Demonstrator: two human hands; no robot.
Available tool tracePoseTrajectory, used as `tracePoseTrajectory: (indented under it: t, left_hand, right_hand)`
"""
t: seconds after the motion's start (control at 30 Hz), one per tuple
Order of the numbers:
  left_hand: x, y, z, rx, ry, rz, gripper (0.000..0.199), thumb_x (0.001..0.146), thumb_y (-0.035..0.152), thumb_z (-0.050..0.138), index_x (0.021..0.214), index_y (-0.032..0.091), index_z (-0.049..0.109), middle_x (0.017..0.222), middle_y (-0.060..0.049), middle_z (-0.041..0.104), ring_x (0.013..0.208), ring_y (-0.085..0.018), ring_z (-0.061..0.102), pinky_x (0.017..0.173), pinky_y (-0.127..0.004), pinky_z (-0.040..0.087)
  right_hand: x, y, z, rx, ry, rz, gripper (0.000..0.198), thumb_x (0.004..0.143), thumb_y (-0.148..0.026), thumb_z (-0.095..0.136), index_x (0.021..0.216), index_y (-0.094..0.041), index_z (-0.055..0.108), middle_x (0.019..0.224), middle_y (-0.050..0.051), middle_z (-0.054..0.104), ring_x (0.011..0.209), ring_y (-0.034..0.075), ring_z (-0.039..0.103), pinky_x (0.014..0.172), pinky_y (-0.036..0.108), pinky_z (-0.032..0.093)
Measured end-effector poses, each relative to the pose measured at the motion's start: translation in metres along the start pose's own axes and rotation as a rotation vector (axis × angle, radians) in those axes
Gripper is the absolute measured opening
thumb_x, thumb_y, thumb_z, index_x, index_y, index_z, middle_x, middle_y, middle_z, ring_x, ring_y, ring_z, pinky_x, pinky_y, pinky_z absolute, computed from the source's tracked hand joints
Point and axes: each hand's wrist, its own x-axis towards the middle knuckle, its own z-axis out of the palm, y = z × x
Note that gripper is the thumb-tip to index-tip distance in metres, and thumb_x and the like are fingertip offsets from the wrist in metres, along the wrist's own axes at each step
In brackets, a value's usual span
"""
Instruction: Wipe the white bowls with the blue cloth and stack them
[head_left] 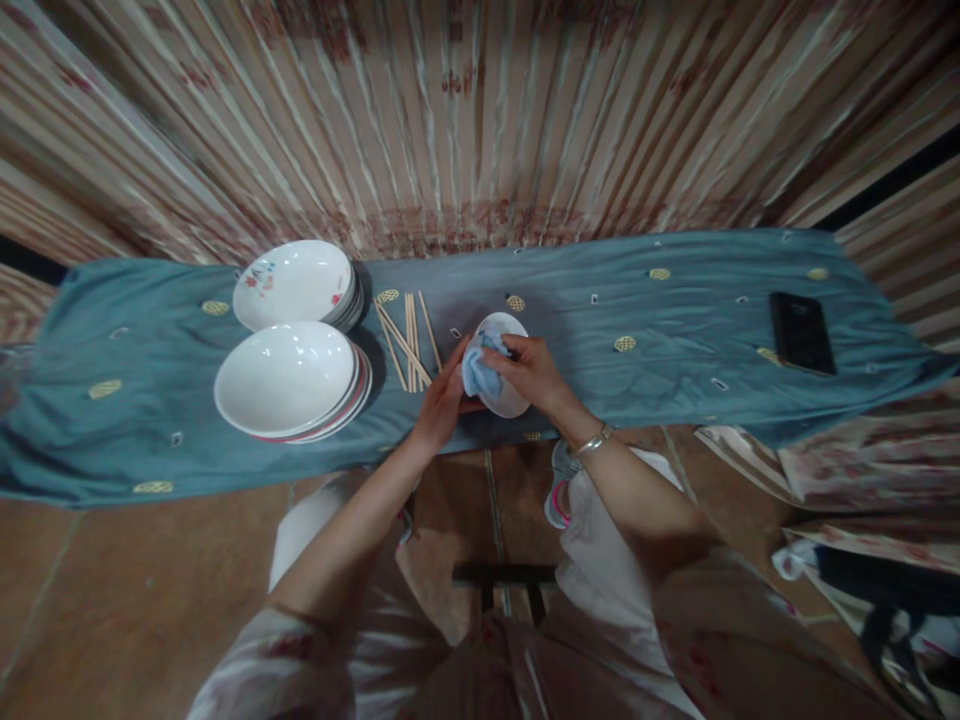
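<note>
A white bowl [507,402] is held just above the near edge of the table, its opening facing me. My left hand [444,398] grips the bowl by its left side, some fingers hidden beneath it. Inside the bowl my right hand [529,368] is closed on a light blue cloth [480,374], which lies bunched against the inner wall and over the left rim. Several wooden chopsticks [411,340] lie loosely, some crossed, to the left of my left hand.
Two stacks of white dishes stand at the left: a rear stack [296,285] with floral decoration and a front stack [289,380]. A black phone [802,332] lies at the right on the blue patterned tablecloth [675,370]. Pleated curtains [480,120] hang behind the table.
</note>
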Motion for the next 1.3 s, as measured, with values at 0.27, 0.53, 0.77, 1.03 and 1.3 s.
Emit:
tracePoseTrajectory:
  t: [0.27,0.53,0.77,1.03,1.3]
  left_hand:
    - [-0.004,0.006,0.002,-0.034,-0.057,0.006,0.098,0.074,0.058,0.079,0.158,0.031,0.037,0.156,-0.007,0.052,0.130,-0.036,0.058,0.089,-0.046,0.063]
    - [-0.005,0.010,0.005,-0.041,-0.071,-0.016,0.104,0.070,0.056,0.083,0.159,0.031,0.035,0.148,-0.008,0.059,0.125,-0.035,0.062,0.092,-0.048,0.061]
    - [-0.005,0.010,0.004,-0.043,-0.073,-0.001,0.101,0.071,0.054,0.082,0.158,0.030,0.037,0.152,-0.009,0.056,0.126,-0.036,0.062,0.092,-0.048,0.062]
    - [-0.005,0.010,0.003,-0.021,-0.060,-0.008,0.101,0.071,0.054,0.083,0.158,0.031,0.038,0.154,-0.008,0.054,0.124,-0.037,0.062,0.089,-0.050,0.063]
    - [-0.005,0.011,0.003,-0.022,-0.063,-0.017,0.102,0.070,0.055,0.083,0.158,0.031,0.037,0.154,-0.009,0.054,0.125,-0.037,0.062,0.091,-0.051,0.062]
  right_hand:
    - [0.013,0.012,-0.003,-0.046,0.037,-0.031,0.042,0.077,-0.055,0.063,0.059,-0.022,0.045,0.059,-0.007,0.036,0.059,0.009,0.035,0.056,0.024,0.028]
    - [0.013,0.010,-0.006,-0.465,0.159,-0.142,0.027,0.089,-0.038,0.061,0.069,-0.021,0.054,0.065,-0.002,0.056,0.062,0.013,0.048,0.062,0.025,0.035]
    - [0.011,0.006,-0.008,-0.880,0.108,-0.194,0.023,0.099,-0.033,0.052,0.102,-0.016,0.066,0.102,0.015,0.073,0.094,0.025,0.066,0.082,0.030,0.047]
    - [0.007,0.005,-0.011,-1.166,0.080,-0.181,0.027,0.098,-0.014,0.043,0.115,-0.012,0.064,0.109,0.019,0.072,0.104,0.029,0.063,0.082,0.033,0.049]
    - [-0.004,0.001,-0.016,-1.242,-0.069,-0.133,0.033,0.100,-0.010,0.035,0.116,-0.009,0.064,0.111,0.023,0.069,0.106,0.031,0.061,0.086,0.038,0.047]
